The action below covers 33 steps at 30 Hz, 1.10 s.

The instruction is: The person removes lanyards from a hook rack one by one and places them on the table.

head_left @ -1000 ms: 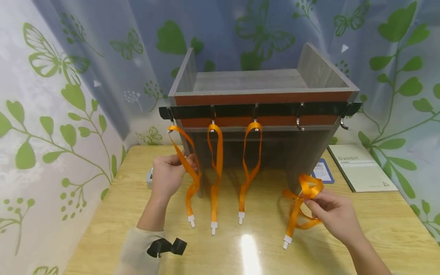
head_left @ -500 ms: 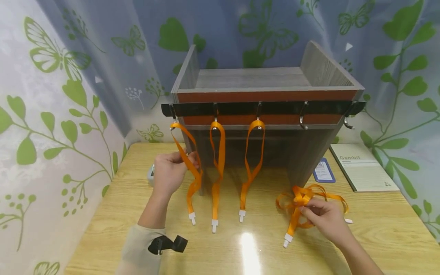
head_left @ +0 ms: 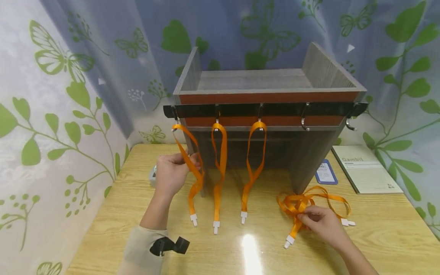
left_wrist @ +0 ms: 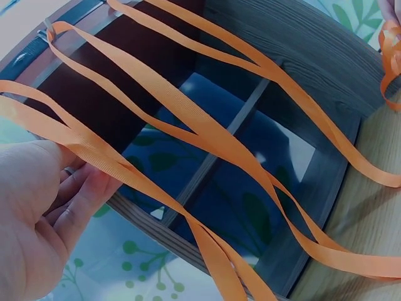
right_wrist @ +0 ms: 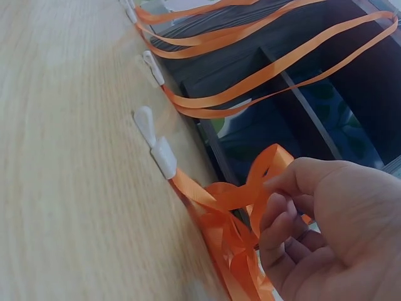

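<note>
Orange lanyards with white clips hang from three hooks on the grey shelf [head_left: 302, 152]. My left hand [head_left: 172, 172] is at the shelf's left side panel [left_wrist: 156, 229], its bent fingers gripping the edge. The leftmost lanyard [head_left: 196, 185] crosses in front of those fingers. At the right, my right hand [head_left: 323, 223] pinches an orange strap [right_wrist: 272, 163] between thumb and forefinger. That strap belongs to a tangled heap of lanyards [head_left: 292, 204] low over the table, with one white clip [head_left: 289, 241] towards me and another clip [head_left: 348, 222] to the right.
A black rail [head_left: 237, 110] runs across the shelf front; its two right hooks [head_left: 305, 124] bear nothing. A blue-framed card [head_left: 325, 172] and a notebook [head_left: 366, 170] lie at the right on the wooden table [head_left: 268, 240]. A small grey object [head_left: 152, 175] sits behind my left wrist.
My right hand has come down and slightly left with the strap. The heap has spread, and a second clip now shows at its right. My left hand keeps its place at the shelf.
</note>
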Tool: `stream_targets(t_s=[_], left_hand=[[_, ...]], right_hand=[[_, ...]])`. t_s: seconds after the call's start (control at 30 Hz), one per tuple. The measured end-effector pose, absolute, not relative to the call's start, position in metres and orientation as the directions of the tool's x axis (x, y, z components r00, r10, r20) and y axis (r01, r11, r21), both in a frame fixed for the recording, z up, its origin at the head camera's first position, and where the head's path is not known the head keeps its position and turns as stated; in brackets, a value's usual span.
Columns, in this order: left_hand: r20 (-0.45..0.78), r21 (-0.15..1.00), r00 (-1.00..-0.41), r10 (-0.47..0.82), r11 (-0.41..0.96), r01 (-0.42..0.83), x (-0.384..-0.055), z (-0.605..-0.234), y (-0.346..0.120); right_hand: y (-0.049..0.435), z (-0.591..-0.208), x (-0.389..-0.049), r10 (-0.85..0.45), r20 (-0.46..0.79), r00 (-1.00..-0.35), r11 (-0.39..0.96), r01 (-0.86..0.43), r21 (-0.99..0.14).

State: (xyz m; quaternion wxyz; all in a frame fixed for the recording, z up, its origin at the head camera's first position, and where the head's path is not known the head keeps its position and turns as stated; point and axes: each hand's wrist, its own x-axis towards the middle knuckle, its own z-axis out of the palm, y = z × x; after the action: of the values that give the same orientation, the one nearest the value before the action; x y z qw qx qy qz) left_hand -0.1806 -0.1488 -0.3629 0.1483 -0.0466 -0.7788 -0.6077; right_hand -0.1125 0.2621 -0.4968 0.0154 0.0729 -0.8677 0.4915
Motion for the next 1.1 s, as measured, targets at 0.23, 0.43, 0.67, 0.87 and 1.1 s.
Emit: stream_targets(t_s=[0.23, 0.43, 0.67, 0.87, 1.1], left_hand=[[0.295, 0.922, -0.951, -0.088, 0.285, 0.260, -0.1805, -0.3634, -0.1503], [0.289, 0.912, -0.954, -0.076, 0.325, 0.251, -0.1811, -0.3622, -0.1518], [0.266, 0.919, -0.960, -0.083, 0.324, 0.227, -0.1809, -0.3613, -0.1524], [0.273, 0.919, -0.959, -0.080, 0.315, 0.235, -0.1799, -0.3601, -0.1517], [0.280, 0.919, -0.957, -0.076, 0.310, 0.244, -0.1808, -0.3612, -0.1515]], right_hand=[[0.2653, -0.4995, -0.1112, -0.087, 0.044, -0.995, 0.522, -0.083, -0.849], [0.2696, -0.5011, -0.1107, -0.104, 0.006, -0.995, 0.504, -0.058, -0.862], [0.2707, -0.5026, -0.1092, -0.103, -0.089, -0.991, 0.487, 0.027, -0.873], [0.2705, -0.5020, -0.1081, -0.103, -0.093, -0.990, 0.473, 0.033, -0.880], [0.2710, -0.5009, -0.1076, -0.082, -0.097, -0.992, 0.469, 0.048, -0.882]])
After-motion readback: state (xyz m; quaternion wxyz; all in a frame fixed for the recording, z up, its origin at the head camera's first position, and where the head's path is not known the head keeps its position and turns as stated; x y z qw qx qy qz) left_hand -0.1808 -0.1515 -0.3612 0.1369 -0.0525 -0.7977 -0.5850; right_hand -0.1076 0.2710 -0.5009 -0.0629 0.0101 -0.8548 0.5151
